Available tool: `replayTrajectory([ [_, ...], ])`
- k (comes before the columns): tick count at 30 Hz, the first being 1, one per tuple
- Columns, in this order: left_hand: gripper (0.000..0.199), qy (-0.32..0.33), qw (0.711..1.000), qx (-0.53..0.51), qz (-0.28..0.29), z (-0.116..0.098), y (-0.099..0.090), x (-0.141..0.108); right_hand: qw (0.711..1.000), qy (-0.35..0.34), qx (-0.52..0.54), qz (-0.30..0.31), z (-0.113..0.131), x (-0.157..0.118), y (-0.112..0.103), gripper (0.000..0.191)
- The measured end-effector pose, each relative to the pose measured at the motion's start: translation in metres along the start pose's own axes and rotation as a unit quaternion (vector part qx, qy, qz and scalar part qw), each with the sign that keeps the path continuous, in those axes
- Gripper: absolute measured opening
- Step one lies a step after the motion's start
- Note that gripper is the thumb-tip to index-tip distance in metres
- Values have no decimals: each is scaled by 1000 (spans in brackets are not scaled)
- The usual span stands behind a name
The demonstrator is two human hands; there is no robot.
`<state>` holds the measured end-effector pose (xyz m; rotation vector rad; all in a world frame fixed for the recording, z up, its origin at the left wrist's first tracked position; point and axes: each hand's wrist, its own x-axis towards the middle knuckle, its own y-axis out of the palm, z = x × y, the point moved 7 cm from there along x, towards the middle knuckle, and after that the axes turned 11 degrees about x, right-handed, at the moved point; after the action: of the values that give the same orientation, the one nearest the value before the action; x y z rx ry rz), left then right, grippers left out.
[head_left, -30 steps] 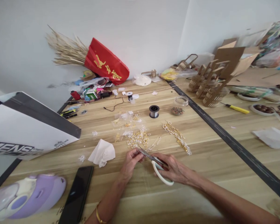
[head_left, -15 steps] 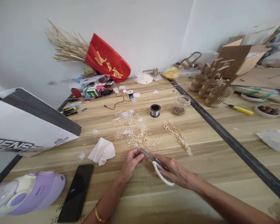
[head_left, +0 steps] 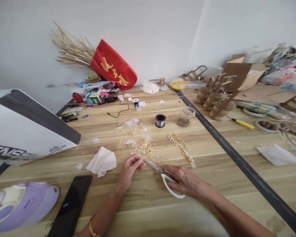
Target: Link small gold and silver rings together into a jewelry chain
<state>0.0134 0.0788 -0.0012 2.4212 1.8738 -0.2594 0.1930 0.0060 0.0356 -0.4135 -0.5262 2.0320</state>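
My right hand (head_left: 184, 181) is closed round the white-handled scissors (head_left: 171, 187), whose blades point left toward my left hand (head_left: 131, 167). The fingers of my left hand are pinched together just left of the blade tips; what they hold is too small to make out. Beyond my hands lies a pile of gold and silver beads (head_left: 142, 147), with a thin chain (head_left: 159, 154) beside it. Farther right, several gold and silver chains (head_left: 182, 148) lie in a bundle. A spool of wire (head_left: 160, 120) stands behind the beads.
A black phone (head_left: 70, 205), a purple and white device (head_left: 27, 205) and a crumpled tissue (head_left: 102, 161) lie left. A large white box (head_left: 32, 128) stands behind them. At right are a bead jar (head_left: 186, 117), small woven baskets (head_left: 218, 102) and a yellow-handled tool (head_left: 244, 123).
My left hand has moved left, away from the scissors, and its fingertips are now apart from the blades. The whole view has shifted slightly, with the table's items sitting farther left.
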Motion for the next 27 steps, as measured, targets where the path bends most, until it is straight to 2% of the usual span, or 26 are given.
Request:
replayTrajectory([
  [3,23,-8,998,-57,-32,1,-9,3,994,1,-85,67,8,-6,4,24],
  [5,25,-11,996,-79,-40,1,-12,3,985,-7,-144,92,14,-9,13,24],
  [7,25,-12,995,-87,-40,0,-12,2,970,-8,-225,87,16,-11,22,27],
  [9,26,-11,995,-90,-38,0,-11,2,954,-7,-296,53,17,-13,28,28],
  [12,26,-7,995,-94,-32,0,-10,1,942,-42,-331,36,23,-17,33,37],
  [14,25,0,995,-93,-27,0,-10,1,943,-67,-322,46,30,-19,30,37],
  [16,24,7,995,-93,-25,0,-11,1,945,-86,-310,64,37,-17,22,20],
  [17,24,9,995,-92,-24,-1,-11,0,944,-84,-314,59,40,-13,16,9],
  [18,24,11,995,-91,-23,-1,-11,-1,941,-78,-325,45,41,-8,8,6],
  [22,24,19,996,-86,-16,-4,-9,-4,915,-95,-392,-13,41,17,-13,32],
  [24,24,21,996,-83,-13,-6,-9,-5,901,-111,-420,-10,33,31,-14,41],
  [27,24,27,996,-81,-13,-7,-9,-5,879,-94,-467,4,16,46,-14,40],
])
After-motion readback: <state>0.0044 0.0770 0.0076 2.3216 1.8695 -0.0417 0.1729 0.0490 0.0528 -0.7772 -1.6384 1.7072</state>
